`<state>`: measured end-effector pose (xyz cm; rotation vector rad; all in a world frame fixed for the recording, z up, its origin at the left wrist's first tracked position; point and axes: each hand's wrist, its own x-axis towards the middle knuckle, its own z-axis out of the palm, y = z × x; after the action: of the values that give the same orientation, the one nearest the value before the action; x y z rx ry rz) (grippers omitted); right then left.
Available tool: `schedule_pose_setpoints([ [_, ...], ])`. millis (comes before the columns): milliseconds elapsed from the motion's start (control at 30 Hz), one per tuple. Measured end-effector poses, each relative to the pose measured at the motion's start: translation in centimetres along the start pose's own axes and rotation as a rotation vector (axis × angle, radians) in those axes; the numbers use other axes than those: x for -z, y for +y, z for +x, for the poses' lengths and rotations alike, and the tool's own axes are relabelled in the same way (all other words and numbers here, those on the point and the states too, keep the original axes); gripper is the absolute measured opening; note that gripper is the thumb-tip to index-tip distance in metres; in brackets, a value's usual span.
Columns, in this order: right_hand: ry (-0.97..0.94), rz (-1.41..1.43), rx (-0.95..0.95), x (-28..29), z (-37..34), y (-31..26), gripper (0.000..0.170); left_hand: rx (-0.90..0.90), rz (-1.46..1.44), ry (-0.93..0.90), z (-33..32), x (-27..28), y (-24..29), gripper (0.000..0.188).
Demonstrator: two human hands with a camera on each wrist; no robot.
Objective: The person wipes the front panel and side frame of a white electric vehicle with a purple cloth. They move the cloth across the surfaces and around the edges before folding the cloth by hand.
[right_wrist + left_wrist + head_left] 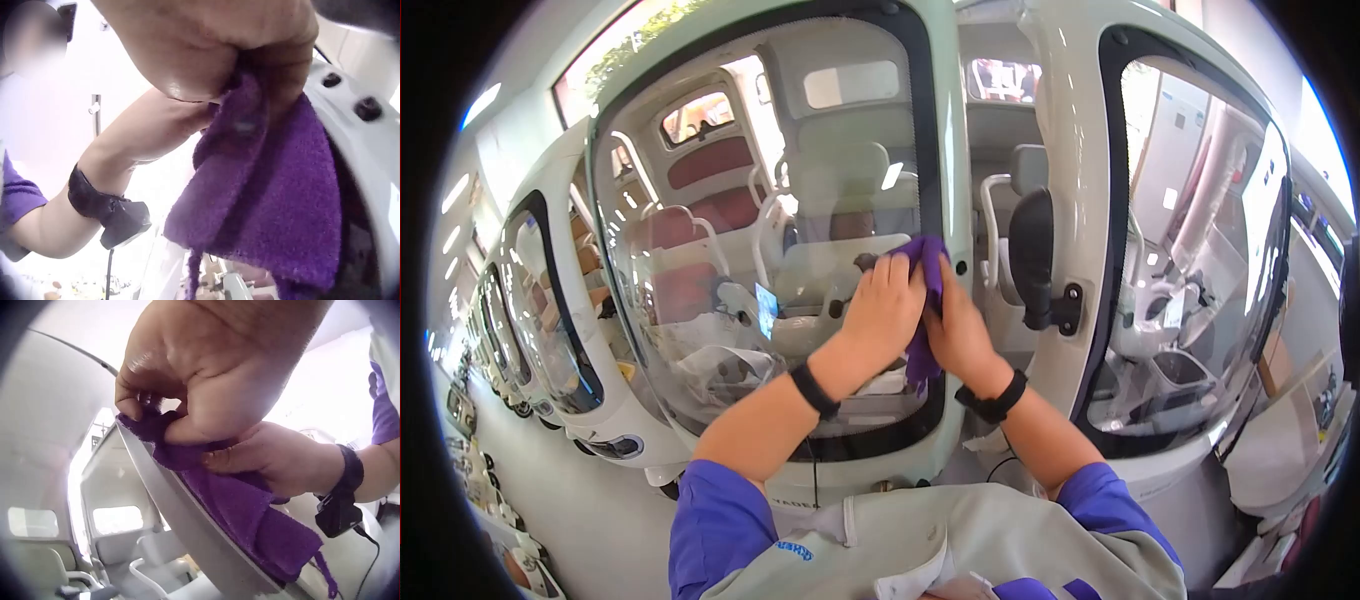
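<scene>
A purple cloth (922,345) is bunched between both hands at the right edge of a large black-bordered window (840,120) on a pale vehicle. My left hand (885,310) has its fingers bent over the cloth; in the left wrist view, the left hand (200,375) pinches the cloth (231,500) along a pale edge (187,519). Just to the right, my right hand (962,335) grips it too. In the right wrist view the cloth (281,200) hangs in folds below the right hand (250,37), whose fingertips are hidden.
A black mirror (1030,260) juts out at right, beside another curved window (1180,260). Seats (840,180) show through the glass. More pale vehicles (550,300) stand in a row along the left. The grey floor (590,510) runs below.
</scene>
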<state>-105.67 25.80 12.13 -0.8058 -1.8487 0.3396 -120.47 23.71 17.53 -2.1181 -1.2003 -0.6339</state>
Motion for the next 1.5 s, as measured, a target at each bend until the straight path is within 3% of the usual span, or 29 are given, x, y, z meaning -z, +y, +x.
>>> schedule_pose_setpoints([
  [333, 0.158, -0.329, 0.077, 3.7, 19.8, -3.0, 0.064, -0.021, 0.196, 0.260, 15.3, 2.7, -9.8, 0.020],
  [433, 0.219, -0.394, 0.112, 4.0, 22.9, -3.6, 0.063, 0.061, 0.178, 0.215, 17.6, 3.9, -10.8, 0.018],
  [567, 0.227, -0.438, 0.058, 3.6, 20.7, -4.0, 0.058, 0.179, 0.074, 0.314, 16.4, 2.0, -8.7, 0.019],
  [667, 0.131, -0.403, 0.070, 3.3, 15.8, -2.7, 0.060, 0.143, 0.064, 0.108, 12.1, 2.3, -5.9, 0.019],
  [767, 0.015, -0.485, 0.125, 2.0, 8.4, 0.3, 0.073, 0.017, 0.171, -0.078, 6.5, 1.8, -2.7, 0.020],
  [900, -0.121, -0.686, 0.176, 2.0, 5.8, 1.1, 0.077, -0.086, 0.255, -0.109, 3.5, 0.5, -1.6, 0.020],
  [1033, -0.167, -0.846, 0.160, 4.4, 12.7, -1.4, 0.071, -0.049, 0.263, -0.035, 8.5, 2.1, -4.3, 0.019],
  [1233, -0.027, -0.776, 0.166, 6.9, 24.1, -4.5, 0.060, 0.086, 0.101, 0.150, 17.8, 3.6, -10.8, 0.024],
  [1333, 0.046, -0.725, 0.140, 7.2, 28.7, -5.0, 0.061, 0.187, 0.019, 0.141, 21.5, 4.9, -13.2, 0.028],
  [1500, 0.118, -0.657, 0.113, 6.4, 27.8, -4.5, 0.055, 0.187, -0.044, 0.186, 21.2, 4.0, -13.3, 0.032],
])
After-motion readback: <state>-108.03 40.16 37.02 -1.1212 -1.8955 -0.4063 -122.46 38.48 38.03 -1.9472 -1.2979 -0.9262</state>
